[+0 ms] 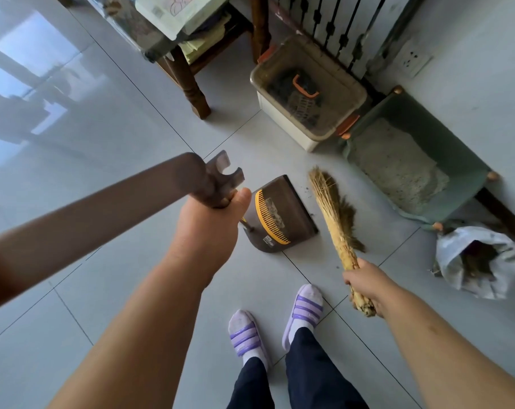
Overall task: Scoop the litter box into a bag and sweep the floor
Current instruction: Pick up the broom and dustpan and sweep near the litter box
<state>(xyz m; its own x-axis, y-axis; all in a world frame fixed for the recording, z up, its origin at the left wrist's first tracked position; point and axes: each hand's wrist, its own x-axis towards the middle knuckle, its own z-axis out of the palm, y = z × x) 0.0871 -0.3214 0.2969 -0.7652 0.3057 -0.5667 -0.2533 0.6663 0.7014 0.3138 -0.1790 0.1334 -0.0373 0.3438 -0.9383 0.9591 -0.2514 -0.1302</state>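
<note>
Litter, pale grey and gritty with dark specks, fills the green litter box (409,160), a soft-walled rectangle with small wooden knobs at its corners, set on the floor (73,160) against the wall. Just beside it stands a beige plastic bin (306,93) with orange latches, holding a dark slotted scoop (303,95) with an orange handle. A crumpled white bag (477,258) lies open near the box's near corner, with dark and brownish matter inside. The brown dustpan (282,214), rimmed by a yellow comb, rests on the glossy grey tiles with some debris in it. The left hand (212,228) is closed around the top of its long brown handle. The right hand (365,281) grips the bound straw stem of a hand broom (336,208), whose bristles touch the floor just beside the dustpan's mouth, among scattered specks.
</note>
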